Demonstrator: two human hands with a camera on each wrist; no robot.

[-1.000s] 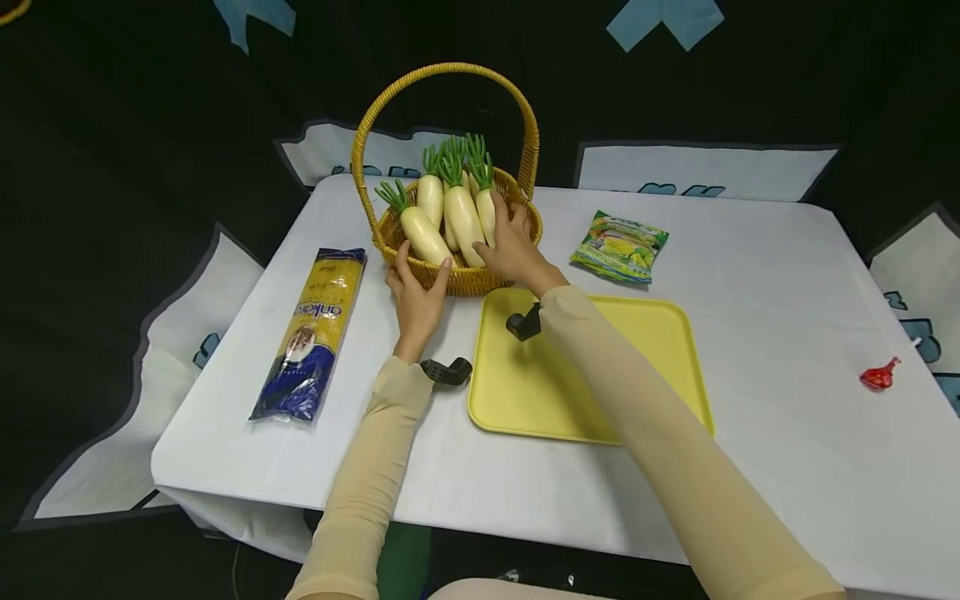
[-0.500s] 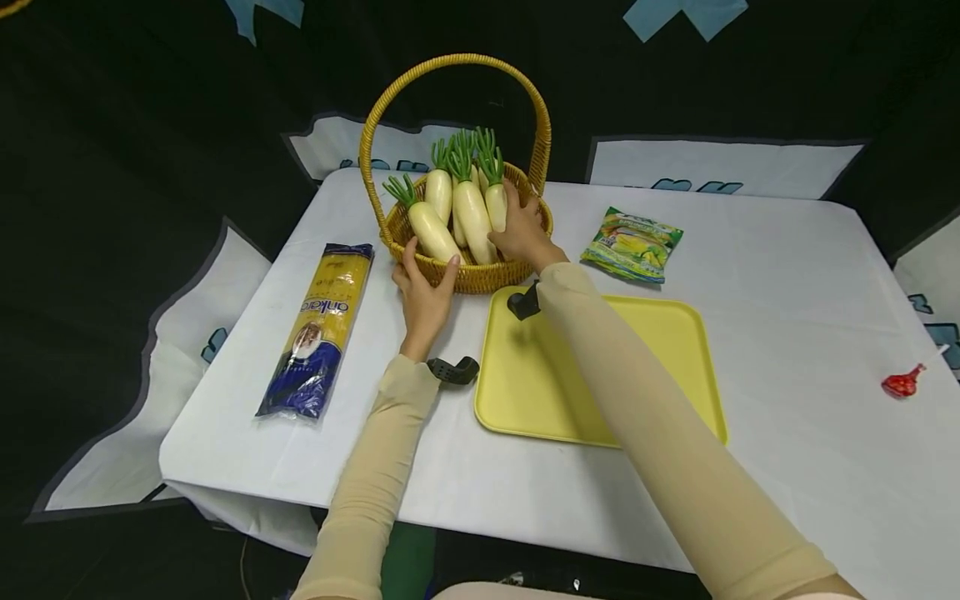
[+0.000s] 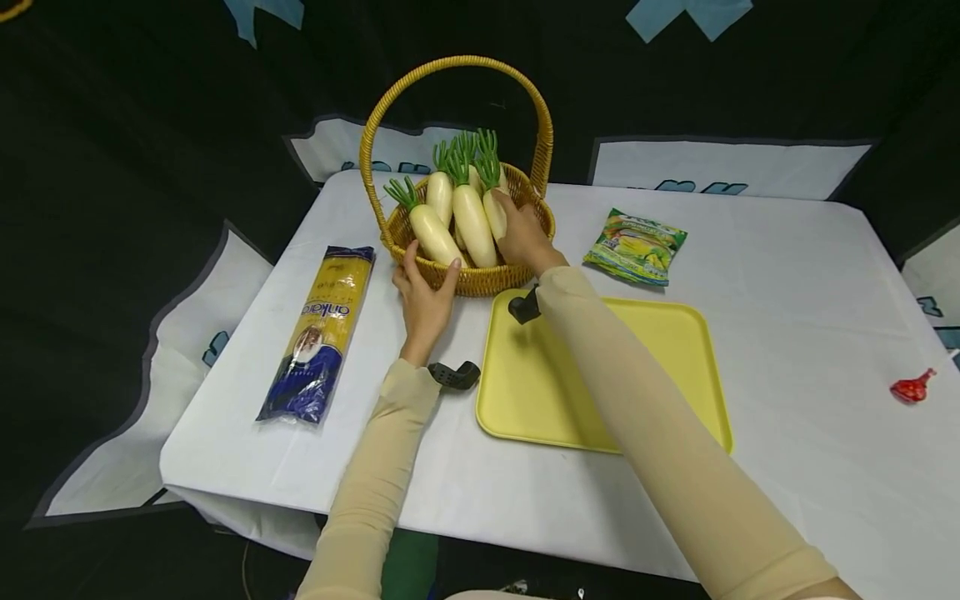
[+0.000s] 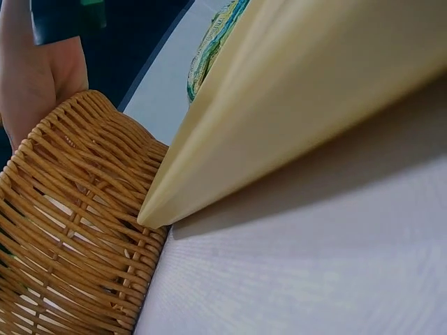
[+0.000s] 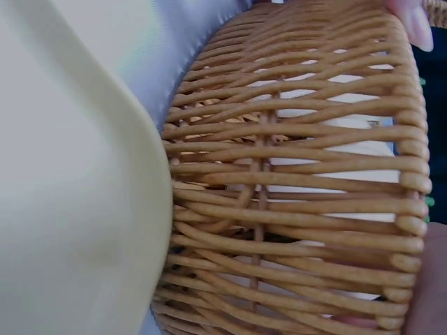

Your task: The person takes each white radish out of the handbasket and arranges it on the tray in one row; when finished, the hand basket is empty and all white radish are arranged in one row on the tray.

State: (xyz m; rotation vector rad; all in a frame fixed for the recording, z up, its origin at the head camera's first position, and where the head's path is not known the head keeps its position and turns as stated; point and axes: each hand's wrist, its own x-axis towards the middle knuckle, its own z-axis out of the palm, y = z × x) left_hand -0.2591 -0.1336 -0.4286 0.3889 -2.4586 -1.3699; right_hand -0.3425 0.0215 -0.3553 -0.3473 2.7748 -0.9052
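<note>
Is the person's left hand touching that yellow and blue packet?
Apart. The head view shows it: a strip of bare white tablecloth lies between the left hand and the packet.

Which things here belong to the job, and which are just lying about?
Likely in the job:
wicker basket
left hand, at its rim
white radishes inside
right hand, on one radish

Apparently lying about:
blue-and-yellow packet
green packet
small red item
yellow tray, possibly needed
</note>
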